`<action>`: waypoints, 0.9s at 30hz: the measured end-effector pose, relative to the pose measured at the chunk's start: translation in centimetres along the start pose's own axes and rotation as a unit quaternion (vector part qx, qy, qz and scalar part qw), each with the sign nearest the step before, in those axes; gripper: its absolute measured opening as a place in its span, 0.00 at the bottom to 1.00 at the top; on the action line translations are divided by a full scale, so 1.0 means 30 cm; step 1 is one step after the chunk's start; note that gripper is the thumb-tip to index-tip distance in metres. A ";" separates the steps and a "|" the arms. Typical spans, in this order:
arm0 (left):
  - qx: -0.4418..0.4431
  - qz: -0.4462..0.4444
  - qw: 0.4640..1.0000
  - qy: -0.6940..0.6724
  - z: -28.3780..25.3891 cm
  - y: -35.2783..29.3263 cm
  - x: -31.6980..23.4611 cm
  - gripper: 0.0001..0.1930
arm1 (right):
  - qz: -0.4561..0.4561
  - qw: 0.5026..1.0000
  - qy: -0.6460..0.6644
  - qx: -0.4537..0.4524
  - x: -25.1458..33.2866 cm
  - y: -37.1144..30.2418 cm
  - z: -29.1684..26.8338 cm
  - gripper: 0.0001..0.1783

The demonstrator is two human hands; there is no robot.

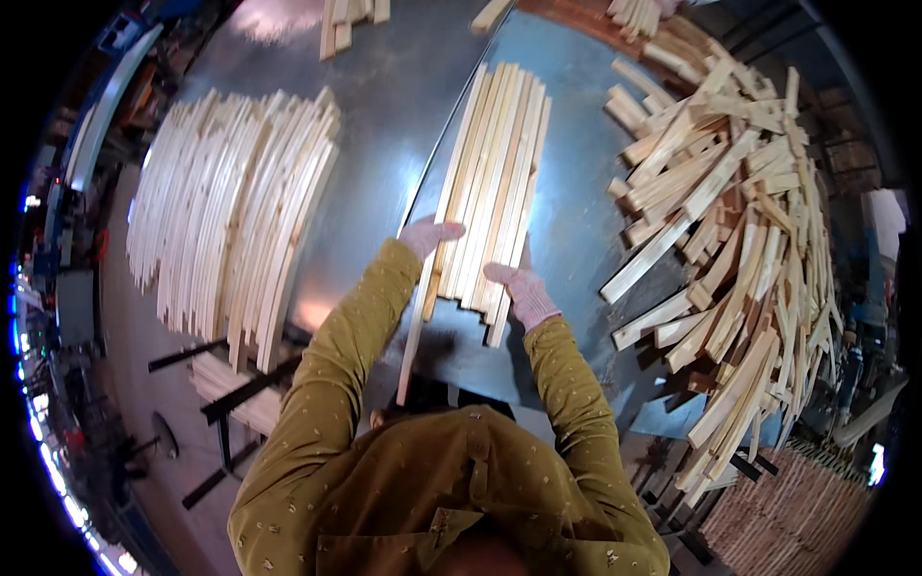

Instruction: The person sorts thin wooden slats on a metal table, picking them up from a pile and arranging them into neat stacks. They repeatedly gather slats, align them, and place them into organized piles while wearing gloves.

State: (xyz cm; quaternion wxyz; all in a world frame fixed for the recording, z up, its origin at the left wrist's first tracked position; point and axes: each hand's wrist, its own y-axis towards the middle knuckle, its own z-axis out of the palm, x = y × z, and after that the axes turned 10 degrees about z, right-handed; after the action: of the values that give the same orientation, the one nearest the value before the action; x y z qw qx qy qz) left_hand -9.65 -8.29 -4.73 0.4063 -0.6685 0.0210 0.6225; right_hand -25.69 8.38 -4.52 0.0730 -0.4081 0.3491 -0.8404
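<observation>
A bundle of long, pale wooden strips [490, 173] lies side by side on the metal table in front of me, pointing away. My left hand [429, 236], in a light pinkish glove, grips the bundle's left edge, thumb over the top. On the opposite edge, nearer to me, my gloved right hand [521, 290] presses in with its thumb on top. The near ends are uneven; one strip [411, 350] at the left sticks out well toward my body. Fingers under or behind the edges are hidden.
To the left, a wide row of aligned strips [230, 221] covers the table [384, 125]. A tangled heap of loose wooden pieces [730, 221] fills the right side. Short pieces [351, 21] lie at the far edge. Black metal bars [226, 403] jut out at lower left; stacked wood [788, 509] stands lower right.
</observation>
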 end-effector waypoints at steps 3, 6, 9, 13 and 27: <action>-0.046 -0.022 0.997 0.061 -0.050 0.012 0.133 0.47 | 0.035 0.999 -0.022 -0.035 -0.013 -0.049 0.054 0.67; -0.047 -0.029 0.996 0.070 0.019 -0.110 -0.056 0.43 | 0.043 0.997 -0.052 -0.033 -0.026 -0.082 0.048 0.65; 0.029 -0.051 0.994 0.090 -0.061 -0.225 -0.056 0.35 | 0.033 0.961 -0.271 -0.031 -0.061 -0.170 0.065 0.64; 0.188 -0.144 0.893 0.382 -0.107 -0.202 0.007 0.42 | 0.144 0.721 -0.674 -0.071 0.061 -0.199 0.068 0.51; -0.030 0.249 0.715 0.653 -0.034 0.172 -0.123 0.46 | -0.134 0.825 -0.495 -0.239 0.247 0.253 0.002 0.44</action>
State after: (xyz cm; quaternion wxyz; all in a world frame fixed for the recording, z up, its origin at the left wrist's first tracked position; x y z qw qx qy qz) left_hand -12.39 -14.09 -4.37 0.1017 -0.8912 0.4281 0.1104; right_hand -31.74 -0.33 -4.71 0.0224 -0.8166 0.3979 -0.4175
